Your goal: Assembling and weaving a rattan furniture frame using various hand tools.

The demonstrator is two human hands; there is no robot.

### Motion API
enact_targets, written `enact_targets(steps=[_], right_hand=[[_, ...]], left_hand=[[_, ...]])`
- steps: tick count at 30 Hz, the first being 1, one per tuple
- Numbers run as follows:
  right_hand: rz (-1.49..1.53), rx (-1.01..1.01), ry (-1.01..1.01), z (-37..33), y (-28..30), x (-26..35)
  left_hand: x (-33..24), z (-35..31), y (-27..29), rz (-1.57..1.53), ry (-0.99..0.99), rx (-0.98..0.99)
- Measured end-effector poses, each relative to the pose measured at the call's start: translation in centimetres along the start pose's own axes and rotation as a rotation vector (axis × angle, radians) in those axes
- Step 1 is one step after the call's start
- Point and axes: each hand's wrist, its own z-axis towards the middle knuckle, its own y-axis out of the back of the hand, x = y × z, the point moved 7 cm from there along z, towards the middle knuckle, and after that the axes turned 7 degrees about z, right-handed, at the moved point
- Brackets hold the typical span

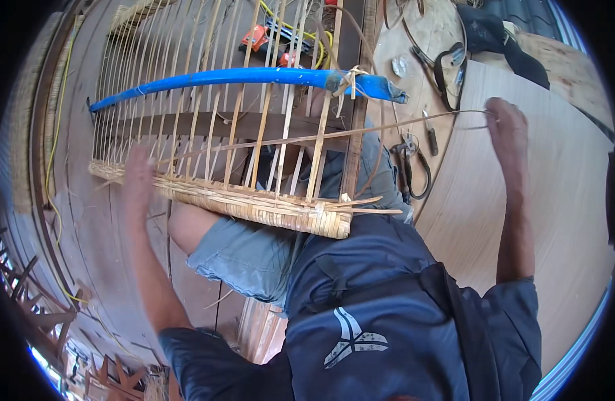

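Observation:
A long, thin cane strip (387,125) stretches across the frame of upright rods (217,123), above the woven band. Its right end is in my right hand (506,123), closed in a pinch out over the pale board. My left hand (139,175) is at the left end of the woven band (254,207), close to the strip's other end; motion smears its fingers, so its grip is unclear. The woven band lies across my lap, with loose strip ends poking out at its right corner. A curved blue pipe (234,77) crosses the rods, tied at the right with a strip.
Pliers (405,157) and a small knife (430,132) lie right of the frame. A pale wooden board (521,200) fills the right side. Behind the rods are a red-orange tool (256,39) and yellow cord. A dark strap (448,73) lies at the upper right.

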Motion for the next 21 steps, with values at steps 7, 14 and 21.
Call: enact_targets(steps=[7,14,21], right_hand=[[-0.429,-0.420,-0.258,-3.8,7.3,-9.9],[-0.640,-0.522,-0.573,-8.9,18.3,-22.5],[-0.295,-0.662,-0.132,-7.3,19.3,-11.2]], left_hand=[[-6.7,-0.2,5.0,-0.050,0.344,0.066],[-4.4,-0.3,2.7,-0.138,0.334,0.069],[13.4,-7.6,4.5,0.355,0.563,-0.011]])
